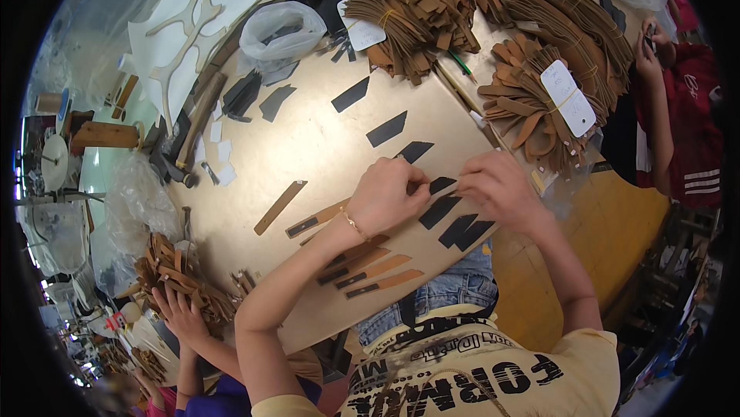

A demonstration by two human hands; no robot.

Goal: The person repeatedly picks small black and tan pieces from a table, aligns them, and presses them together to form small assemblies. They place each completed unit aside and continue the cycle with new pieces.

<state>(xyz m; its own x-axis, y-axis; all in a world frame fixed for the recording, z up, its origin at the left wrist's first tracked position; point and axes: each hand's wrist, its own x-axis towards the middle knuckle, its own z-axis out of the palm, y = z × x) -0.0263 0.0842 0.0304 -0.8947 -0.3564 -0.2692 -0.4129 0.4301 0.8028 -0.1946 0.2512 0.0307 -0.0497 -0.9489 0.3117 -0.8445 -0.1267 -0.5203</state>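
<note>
My left hand (385, 200) is closed in a pinch over the middle of the table; what its fingertips hold, if anything, is hidden. Facing it, my right hand (497, 190) is also pinched, too small a thing to name between its fingers. A black strip piece (442, 185) lies in the gap between both hands. Below it are a black slant-ended piece (439, 211) and overlapping black pieces (465, 232). Beyond my hands, more black pieces (387, 129) form a slanting row. Beside my left forearm, brown strips (383, 281) carry narrow black pieces at one end.
A single brown strip (280, 207) lies left. Tied brown bundles (570, 16) and a tagged bundle (532, 101) crowd the far right. A plastic bag (282, 30) and a hammer (202, 120) lie far left. A co-worker's hand (183, 315) rests on brown strips; another person (686, 116) stands right.
</note>
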